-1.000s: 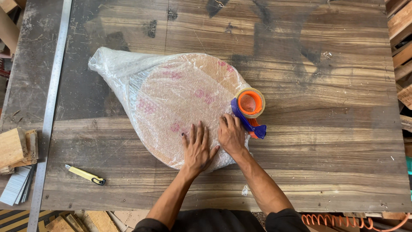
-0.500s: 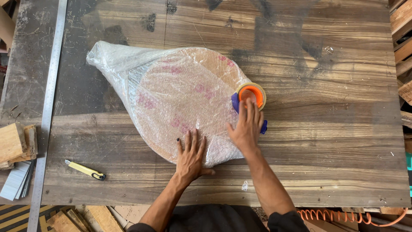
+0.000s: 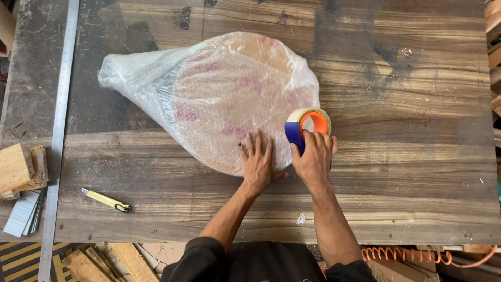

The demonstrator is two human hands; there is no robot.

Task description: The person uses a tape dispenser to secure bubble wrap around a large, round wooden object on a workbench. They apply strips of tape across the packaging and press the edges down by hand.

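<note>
- Far left: wood offcuts point(image 3: 21, 169) stacked at the table's edge, with a small stack of grey strips point(image 3: 23, 213) just below them.
- Just beside these: a long metal ruler point(image 3: 58, 130) running top to bottom along the left side of the wooden table point(image 3: 417, 183).
- Lower left on the table: a yellow utility knife point(image 3: 107, 200), lying flat, well apart from both hands.
- Centre: a round flat board wrapped in bubble wrap point(image 3: 229, 102), lying flat on the table, pink marks showing through the wrap; loose plastic bunched to a point point(image 3: 112, 73) at the upper left.
- On the wrapped board's lower edge: left hand point(image 3: 257, 163), open, palm down, fingers spread and pressed flat on the bubble wrap.
- Just right of it: right hand point(image 3: 314, 159), closed around the handle of a tape dispenser point(image 3: 305, 128), fingers curled over its top.
- Dispenser itself: blue body, orange core, pale tape roll, standing against the lower right rim of the wrapped board, touching the wrap.
- Both forearms reaching up from the bottom edge, dark sleeves point(image 3: 219, 261) at the elbows.
- Bottom right, below the table: an orange coiled hose point(image 3: 412, 256).
- Far right edge: ends of stacked wooden planks point(image 3: 493, 31).
</note>
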